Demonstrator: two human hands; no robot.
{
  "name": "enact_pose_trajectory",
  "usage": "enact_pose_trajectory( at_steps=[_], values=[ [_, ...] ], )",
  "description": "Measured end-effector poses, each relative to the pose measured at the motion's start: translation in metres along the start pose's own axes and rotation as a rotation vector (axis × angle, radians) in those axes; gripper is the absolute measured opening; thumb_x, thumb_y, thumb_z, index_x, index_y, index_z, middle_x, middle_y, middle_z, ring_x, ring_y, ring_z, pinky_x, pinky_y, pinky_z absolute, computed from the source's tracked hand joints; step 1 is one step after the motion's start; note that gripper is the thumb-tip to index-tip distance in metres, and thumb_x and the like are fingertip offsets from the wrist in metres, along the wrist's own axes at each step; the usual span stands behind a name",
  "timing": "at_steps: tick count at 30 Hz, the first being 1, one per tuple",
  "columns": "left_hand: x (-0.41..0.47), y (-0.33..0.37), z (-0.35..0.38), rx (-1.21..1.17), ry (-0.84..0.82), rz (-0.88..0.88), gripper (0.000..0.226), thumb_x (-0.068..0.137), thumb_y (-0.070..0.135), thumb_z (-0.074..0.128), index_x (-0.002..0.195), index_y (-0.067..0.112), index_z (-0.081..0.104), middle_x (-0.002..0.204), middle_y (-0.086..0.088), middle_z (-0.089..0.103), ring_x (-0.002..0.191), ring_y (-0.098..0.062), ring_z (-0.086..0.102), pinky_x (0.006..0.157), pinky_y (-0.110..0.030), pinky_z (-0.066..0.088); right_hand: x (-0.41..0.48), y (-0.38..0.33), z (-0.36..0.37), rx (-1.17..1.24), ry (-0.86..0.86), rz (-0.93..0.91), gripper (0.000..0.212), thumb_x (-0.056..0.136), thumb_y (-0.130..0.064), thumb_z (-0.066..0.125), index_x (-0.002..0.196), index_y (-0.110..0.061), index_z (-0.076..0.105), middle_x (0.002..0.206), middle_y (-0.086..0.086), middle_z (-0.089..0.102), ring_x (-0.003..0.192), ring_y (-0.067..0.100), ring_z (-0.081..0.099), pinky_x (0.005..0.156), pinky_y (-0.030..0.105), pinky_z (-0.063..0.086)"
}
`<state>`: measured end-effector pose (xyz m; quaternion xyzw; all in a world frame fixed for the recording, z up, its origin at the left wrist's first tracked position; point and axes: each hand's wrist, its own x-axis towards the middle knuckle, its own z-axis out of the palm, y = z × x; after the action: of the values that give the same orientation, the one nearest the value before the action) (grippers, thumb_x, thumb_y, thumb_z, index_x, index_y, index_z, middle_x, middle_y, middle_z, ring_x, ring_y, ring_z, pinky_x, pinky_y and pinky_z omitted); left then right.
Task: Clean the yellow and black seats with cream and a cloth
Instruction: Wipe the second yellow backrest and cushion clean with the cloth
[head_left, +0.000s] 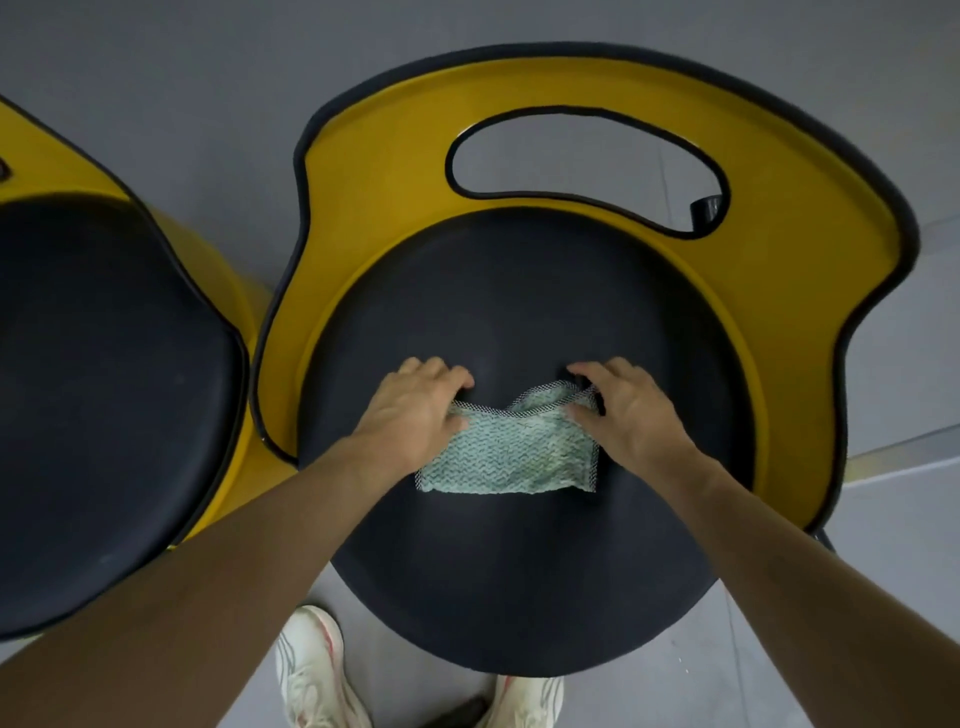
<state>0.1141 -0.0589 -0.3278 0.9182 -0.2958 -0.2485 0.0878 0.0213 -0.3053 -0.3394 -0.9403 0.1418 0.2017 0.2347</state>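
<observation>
A round black seat cushion (519, 571) sits in a yellow backrest shell (374, 171) with black edging and a handle cut-out. A pale green patterned cloth (511, 457) lies folded on the middle of the cushion. My left hand (410, 410) pinches the cloth's upper left corner. My right hand (628, 405) pinches its upper right corner and lifts that edge a little. A second yellow and black seat (104, 395) stands at the left. No cream container shows.
Grey floor (156, 78) surrounds both seats. My white shoes (317, 670) stand just below the front of the middle seat. A small dark object (707, 208) shows through the backrest cut-out.
</observation>
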Motion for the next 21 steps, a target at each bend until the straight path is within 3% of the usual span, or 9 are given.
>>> enact_pose_trajectory(
  at_steps=[3,5,7,9,12,15,17,19,21],
  values=[
    [0.000,-0.007,-0.003,0.092,-0.042,-0.016,0.026,0.094,0.043,0.059,0.114,0.027,0.060,0.099,0.010,0.058,0.105,-0.016,0.048,0.095,-0.033,0.040,0.005,-0.005,-0.003,-0.018,0.001,-0.036,0.024,0.088,-0.037,0.065,0.110,-0.029,0.058,0.110,-0.008,0.046,0.106,0.015,0.043,0.085,0.028,0.042],
    [-0.005,-0.009,-0.007,0.013,-0.100,-0.043,0.018,0.092,0.041,0.058,0.101,0.026,0.061,0.092,0.011,0.053,0.099,-0.015,0.048,0.085,-0.030,0.041,0.005,-0.012,-0.009,0.019,-0.054,0.010,0.011,0.087,-0.032,0.063,0.093,-0.028,0.055,0.097,-0.009,0.052,0.094,0.015,0.051,0.072,0.024,0.040],
    [-0.012,-0.010,-0.012,-0.206,-0.118,-0.149,0.014,0.090,0.038,0.059,0.086,0.025,0.057,0.081,0.009,0.056,0.083,-0.012,0.052,0.068,-0.028,0.040,0.001,-0.020,-0.016,0.146,-0.136,0.111,0.010,0.084,-0.031,0.060,0.085,-0.029,0.051,0.083,-0.007,0.061,0.078,0.016,0.059,0.061,0.025,0.042],
    [-0.022,-0.006,-0.020,-0.512,-0.142,-0.282,0.019,0.090,0.036,0.060,0.079,0.021,0.055,0.069,0.006,0.057,0.067,-0.010,0.052,0.061,-0.029,0.039,-0.010,-0.029,-0.024,0.316,-0.150,0.165,0.009,0.083,-0.031,0.061,0.083,-0.030,0.053,0.079,-0.005,0.063,0.072,0.014,0.061,0.060,0.026,0.047],
    [-0.037,0.007,-0.030,-0.813,-0.136,-0.382,0.024,0.089,0.039,0.064,0.079,0.018,0.059,0.068,0.004,0.057,0.067,-0.011,0.054,0.070,-0.035,0.045,-0.033,-0.050,-0.036,0.628,-0.127,0.153,0.012,0.085,-0.025,0.067,0.081,-0.021,0.056,0.067,-0.007,0.060,0.059,0.007,0.053,0.057,0.021,0.045],
    [-0.050,0.037,-0.041,-1.095,-0.126,-0.443,0.022,0.086,0.042,0.066,0.082,0.021,0.064,0.088,-0.008,0.069,0.088,-0.023,0.069,0.089,-0.044,0.056,-0.056,-0.076,-0.046,0.839,-0.088,0.101,0.017,0.085,-0.021,0.070,0.079,-0.015,0.055,0.064,-0.004,0.056,0.057,0.006,0.049,0.055,0.020,0.044],
    [-0.055,0.061,-0.050,-1.250,-0.170,-0.456,0.021,0.094,0.038,0.063,0.092,0.017,0.065,0.099,-0.011,0.072,0.100,-0.024,0.069,0.093,-0.042,0.056,-0.069,-0.090,-0.051,0.895,-0.079,0.049,0.016,0.084,-0.024,0.071,0.079,-0.020,0.056,0.071,-0.001,0.062,0.064,0.011,0.056,0.063,0.029,0.051],
    [-0.056,0.081,-0.058,-1.370,-0.209,-0.463,0.035,0.094,0.047,0.061,0.103,0.013,0.065,0.103,-0.006,0.074,0.102,-0.019,0.070,0.094,-0.041,0.054,-0.081,-0.099,-0.056,0.902,-0.086,0.004,0.008,0.085,-0.026,0.070,0.084,-0.023,0.062,0.083,0.000,0.068,0.076,0.015,0.064,0.073,0.034,0.056],
    [-0.055,0.097,-0.068,-1.421,-0.229,-0.451,0.049,0.088,0.057,0.066,0.109,0.013,0.064,0.108,-0.002,0.074,0.105,-0.016,0.069,0.096,-0.043,0.051,-0.093,-0.099,-0.067,0.858,-0.083,-0.036,0.006,0.092,-0.027,0.064,0.091,-0.024,0.069,0.089,-0.006,0.070,0.082,0.008,0.067,0.077,0.027,0.054]
  ],
)
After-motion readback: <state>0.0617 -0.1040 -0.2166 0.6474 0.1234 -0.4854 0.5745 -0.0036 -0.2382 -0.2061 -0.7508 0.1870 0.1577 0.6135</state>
